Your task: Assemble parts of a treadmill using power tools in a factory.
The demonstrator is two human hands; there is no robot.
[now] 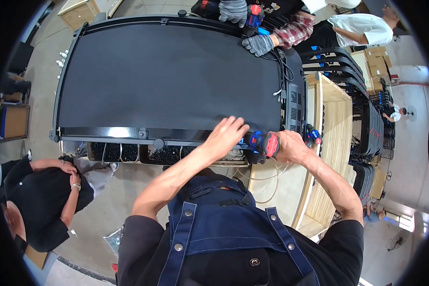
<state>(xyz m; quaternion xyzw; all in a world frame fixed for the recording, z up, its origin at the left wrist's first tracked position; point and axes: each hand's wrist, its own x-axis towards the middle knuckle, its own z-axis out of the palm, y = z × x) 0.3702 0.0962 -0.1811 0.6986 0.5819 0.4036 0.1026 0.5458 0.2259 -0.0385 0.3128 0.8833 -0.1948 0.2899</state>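
A treadmill deck [171, 76] lies in front of me, with a wide black belt and a dark side rail [100, 132] along its near edge. My right hand [293, 147] is wrapped round a blue and red cordless drill [264, 144] at the deck's near right corner. The drill's front points left along the rail. My left hand [226, 136] reaches over the near rail just left of the drill, fingers stretched out over the belt edge. Its thumb side is partly hidden. Black cables [285, 66] lie by the motor end at the right.
Across the deck, a person's gloved hands [257, 45] are beside another drill [255, 16]. Parts bins [114, 152] sit under the near rail. A wooden crate [336, 90] and another drill [313, 135] are at the right. A person in black [47, 200] sits at the left.
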